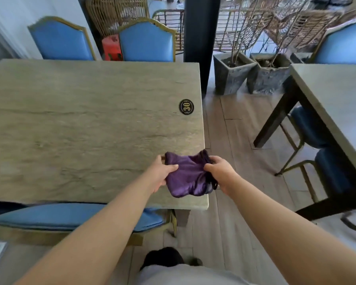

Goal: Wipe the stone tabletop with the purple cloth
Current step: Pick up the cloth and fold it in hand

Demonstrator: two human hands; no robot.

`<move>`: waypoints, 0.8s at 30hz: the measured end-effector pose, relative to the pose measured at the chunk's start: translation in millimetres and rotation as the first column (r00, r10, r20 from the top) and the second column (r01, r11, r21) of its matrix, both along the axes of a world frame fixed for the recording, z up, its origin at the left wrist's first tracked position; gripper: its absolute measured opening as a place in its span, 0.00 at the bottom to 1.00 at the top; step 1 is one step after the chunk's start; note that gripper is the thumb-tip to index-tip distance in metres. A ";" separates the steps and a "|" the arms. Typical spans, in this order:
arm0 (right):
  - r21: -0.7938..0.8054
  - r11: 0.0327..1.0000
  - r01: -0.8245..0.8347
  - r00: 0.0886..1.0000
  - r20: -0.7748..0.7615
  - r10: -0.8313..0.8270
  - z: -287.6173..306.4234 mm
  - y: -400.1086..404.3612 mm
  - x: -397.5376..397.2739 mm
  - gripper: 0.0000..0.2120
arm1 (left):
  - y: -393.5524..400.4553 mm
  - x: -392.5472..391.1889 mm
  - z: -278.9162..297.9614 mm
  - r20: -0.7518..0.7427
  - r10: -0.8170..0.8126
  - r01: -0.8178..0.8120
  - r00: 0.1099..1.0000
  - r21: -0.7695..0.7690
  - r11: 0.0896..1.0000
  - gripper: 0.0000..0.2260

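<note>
A bunched purple cloth [188,175] hangs just above the near right corner of the grey-green stone tabletop [86,124]. My left hand [160,173] grips the cloth's left side, thumb on top. My right hand [220,171] pinches its right edge, where dark trim shows. The cloth sags between the two hands, partly over the table's right edge.
A black oval number plate [186,106] sits near the table's right edge. Blue chairs [146,41] stand behind the table, and another blue chair [74,219] is tucked at the near side. A second table [337,103] and two stone planters [232,75] stand to the right.
</note>
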State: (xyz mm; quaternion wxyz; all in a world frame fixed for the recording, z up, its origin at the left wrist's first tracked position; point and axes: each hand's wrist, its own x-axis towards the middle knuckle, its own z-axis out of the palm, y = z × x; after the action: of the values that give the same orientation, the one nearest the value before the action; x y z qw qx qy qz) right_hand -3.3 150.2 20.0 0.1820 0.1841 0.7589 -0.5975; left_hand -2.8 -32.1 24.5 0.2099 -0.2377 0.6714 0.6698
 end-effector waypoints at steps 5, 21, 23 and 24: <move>0.011 0.999 -0.041 0.999 0.002 0.041 -18.5 2.4 1.3 0.23 | -3.6 8.4 -11.2 -0.157 0.009 -0.043 0.987 -0.215 0.976 0.28; 0.780 0.400 -0.481 0.667 0.030 0.744 -45.1 -6.9 35.3 0.31 | 16.4 38.2 -26.3 0.512 -0.653 0.654 0.559 -0.756 -0.033 0.44; 0.771 0.441 -0.459 0.705 0.014 0.709 -46.2 -6.1 38.1 0.33 | 17.1 38.7 -26.4 0.549 -0.654 0.683 0.520 -0.727 -0.067 0.46; 0.761 0.453 -0.464 0.711 0.016 0.703 -45.9 -6.0 39.0 0.33 | 16.3 38.9 -25.8 0.568 -0.657 0.698 0.497 -0.711 -0.086 0.47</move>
State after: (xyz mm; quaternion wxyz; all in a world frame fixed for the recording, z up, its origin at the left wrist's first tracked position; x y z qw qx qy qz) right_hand 35.6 144.2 -25.9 0.1728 -0.1298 0.9615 -0.1697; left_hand 36.1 -15.8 -1.3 0.3622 0.0495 0.9306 -0.0197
